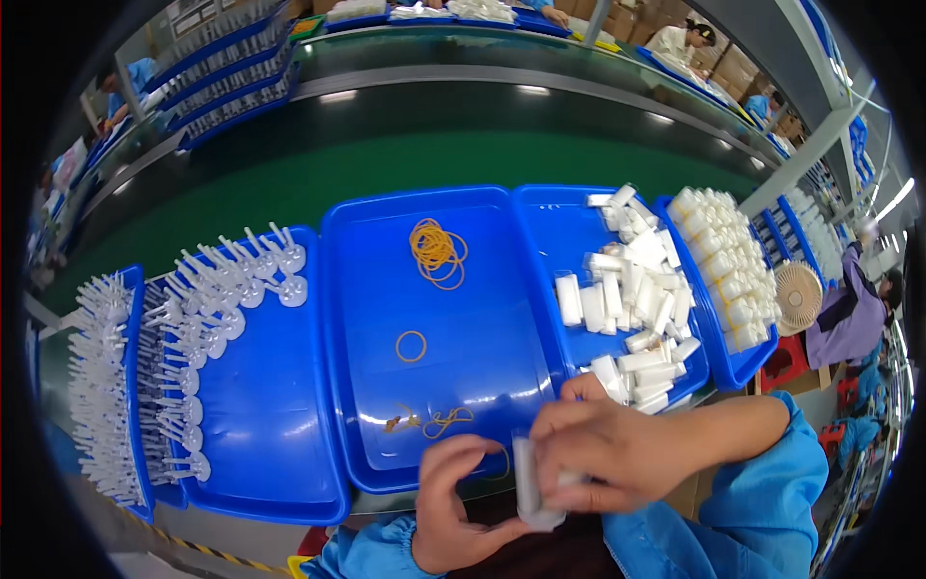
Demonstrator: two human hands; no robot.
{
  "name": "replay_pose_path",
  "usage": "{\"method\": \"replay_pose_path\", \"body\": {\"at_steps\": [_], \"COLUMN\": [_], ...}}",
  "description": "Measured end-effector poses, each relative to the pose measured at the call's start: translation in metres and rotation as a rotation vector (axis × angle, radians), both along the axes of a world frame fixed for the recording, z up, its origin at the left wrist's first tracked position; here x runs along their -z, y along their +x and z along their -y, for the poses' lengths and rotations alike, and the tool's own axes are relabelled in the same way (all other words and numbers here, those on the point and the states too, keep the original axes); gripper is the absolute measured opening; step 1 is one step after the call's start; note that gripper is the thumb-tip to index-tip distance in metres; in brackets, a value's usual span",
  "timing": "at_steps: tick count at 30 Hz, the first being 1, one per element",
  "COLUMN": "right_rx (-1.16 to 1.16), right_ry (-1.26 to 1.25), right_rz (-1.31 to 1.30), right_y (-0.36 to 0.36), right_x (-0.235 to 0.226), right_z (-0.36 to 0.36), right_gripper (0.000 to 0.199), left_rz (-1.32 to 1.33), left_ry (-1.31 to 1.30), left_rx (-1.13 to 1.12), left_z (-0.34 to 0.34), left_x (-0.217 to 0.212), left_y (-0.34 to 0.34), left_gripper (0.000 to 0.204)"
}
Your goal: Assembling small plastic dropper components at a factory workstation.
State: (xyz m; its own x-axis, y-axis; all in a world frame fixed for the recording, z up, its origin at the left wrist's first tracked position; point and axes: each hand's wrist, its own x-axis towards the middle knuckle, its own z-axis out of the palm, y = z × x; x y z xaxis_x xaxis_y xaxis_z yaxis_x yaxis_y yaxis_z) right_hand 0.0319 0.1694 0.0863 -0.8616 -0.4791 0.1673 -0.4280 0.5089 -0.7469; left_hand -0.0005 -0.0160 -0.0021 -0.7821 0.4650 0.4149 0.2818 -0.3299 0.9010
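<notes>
My right hand, blurred by motion, closes round a slim white piece with a clear, wrapper-like edge, held in front of the trays. Beside it on the left, my left hand is curved with its fingers apart from the thumb; the thumb tip meets or nearly meets the lower end of the white piece. A thin yellow rubber band shows at the left fingertips; whether they touch it is unclear. Beyond my hands, a blue tray carries a bundle of rubber bands, one single band and several tangled ones.
Right of it, a blue tray holds many white pieces; another carries banded white bundles. Clear stemmed plastic parts fill trays on the left. A green conveyor belt runs behind. A round fan stands right; people work farther off.
</notes>
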Motion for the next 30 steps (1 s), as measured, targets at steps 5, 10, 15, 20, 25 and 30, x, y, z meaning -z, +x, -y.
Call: {"method": "replay_pose_path", "body": {"at_steps": [5, 10, 15, 20, 25, 30], "right_rx": [-0.332, -0.219, 0.070, 0.015, 0.005, 0.051], "right_ry": [-0.017, -0.219, 0.205, 0.401, 0.316, 0.327], "right_rz": [-0.104, -0.147, -0.225, -0.285, -0.508, -0.581], "right_y": [-0.011, -0.050, -0.139, -0.155, -0.108, -0.048], "right_x": [-0.002, 0.024, 0.073, 0.096, 0.036, 0.015], "right_z": [0.025, 0.029, 0.005, 0.004, 0.022, 0.025], "right_gripper": [0.022, 0.025, 0.016, 0.017, 0.013, 0.017], "left_rz": [0.385, 0.536, 0.606, 0.647, 0.685, 0.836], "left_ry": [0.037, -0.102, 0.098, 0.049, 0.190, 0.353], "left_rx": [0.860, 0.655, 0.470, 0.104, -0.148, 0.253], "left_z": [0.025, 0.037, 0.028, 0.029, 0.023, 0.018], "left_x": [-0.014, -0.009, -0.009, -0.015, -0.013, -0.023], "left_y": [-0.017, -0.023, -0.031, -0.032, -0.034, -0.025], "left_gripper": [0.081, 0.032, 0.026, 0.025, 0.025, 0.026]}}
